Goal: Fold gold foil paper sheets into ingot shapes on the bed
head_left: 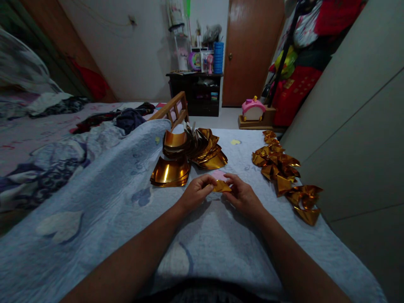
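A small folded piece of gold foil paper point(221, 186) is held between both hands, above the blue patterned cloth point(214, 235). My left hand point(199, 190) pinches its left end, and my right hand point(241, 192) grips its right end with thumb and fingers. Just beyond the hands lies a pink patch point(219, 175). Curved gold sheets point(170, 171) are stacked to the left of the hands, with more fanned gold sheets point(210, 149) behind. Along the right side lies a row of folded gold pieces point(277, 164).
A wooden rail point(176, 107) stands behind the stacks. Clothes point(129, 120) lie on the bed at the left. Beyond the cloth's far edge are a pink toy point(253, 108) and a dark cabinet point(195, 94). A pale cabinet wall point(356, 139) borders the right side.
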`<action>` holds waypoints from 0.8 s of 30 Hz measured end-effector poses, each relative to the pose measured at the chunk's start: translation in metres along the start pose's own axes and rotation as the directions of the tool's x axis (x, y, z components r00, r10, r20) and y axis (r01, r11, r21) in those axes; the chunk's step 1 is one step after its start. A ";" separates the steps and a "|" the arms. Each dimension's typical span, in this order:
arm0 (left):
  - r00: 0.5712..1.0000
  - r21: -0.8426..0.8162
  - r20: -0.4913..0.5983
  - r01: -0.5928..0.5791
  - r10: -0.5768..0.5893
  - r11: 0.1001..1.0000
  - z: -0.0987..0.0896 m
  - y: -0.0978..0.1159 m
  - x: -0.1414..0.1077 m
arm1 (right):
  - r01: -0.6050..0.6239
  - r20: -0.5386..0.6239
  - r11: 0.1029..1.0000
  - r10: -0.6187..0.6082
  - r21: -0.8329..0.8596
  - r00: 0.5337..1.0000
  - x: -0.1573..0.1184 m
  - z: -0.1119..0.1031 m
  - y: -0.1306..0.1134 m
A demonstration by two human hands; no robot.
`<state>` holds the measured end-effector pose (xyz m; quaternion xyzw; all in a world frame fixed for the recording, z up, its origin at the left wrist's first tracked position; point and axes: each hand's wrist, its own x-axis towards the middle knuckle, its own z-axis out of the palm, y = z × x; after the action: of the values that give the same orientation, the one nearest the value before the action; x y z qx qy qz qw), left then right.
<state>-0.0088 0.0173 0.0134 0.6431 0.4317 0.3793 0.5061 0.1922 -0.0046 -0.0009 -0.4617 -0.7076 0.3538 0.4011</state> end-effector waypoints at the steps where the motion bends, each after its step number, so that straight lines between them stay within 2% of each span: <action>1: 1.000 -0.002 -0.003 0.000 0.000 1.000 0.000 0.000 0.000 | -0.004 -0.004 1.000 0.004 0.016 1.000 0.000 0.000 0.000; 9: 0.999 -0.057 0.018 0.043 -0.042 0.997 -0.001 -0.001 0.001 | 0.110 -0.017 0.986 -0.113 -0.124 0.993 0.002 -0.003 -0.001; 13: 0.994 -0.125 0.105 0.020 -0.007 0.992 -0.002 -0.003 0.001 | 0.155 -0.027 0.979 -0.160 -0.129 0.987 0.003 -0.004 0.000; 16: 0.990 -0.141 0.142 0.012 0.008 0.990 -0.002 -0.005 0.001 | 0.138 -0.059 0.981 -0.147 -0.134 0.987 0.003 -0.004 0.000; 20: 0.993 -0.052 0.105 -0.055 0.060 0.997 -0.002 -0.005 0.001 | 0.090 -0.082 0.985 -0.103 -0.146 0.991 0.002 -0.004 0.000; 24: 0.996 -0.012 0.078 -0.051 0.052 0.999 -0.001 -0.002 0.001 | 0.031 -0.090 0.991 -0.043 -0.132 0.995 0.002 -0.003 0.000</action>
<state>-0.0102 0.0184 0.0121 0.6657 0.3929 0.3690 0.5160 0.1944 -0.0021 0.0015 -0.4897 -0.7184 0.2774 0.4088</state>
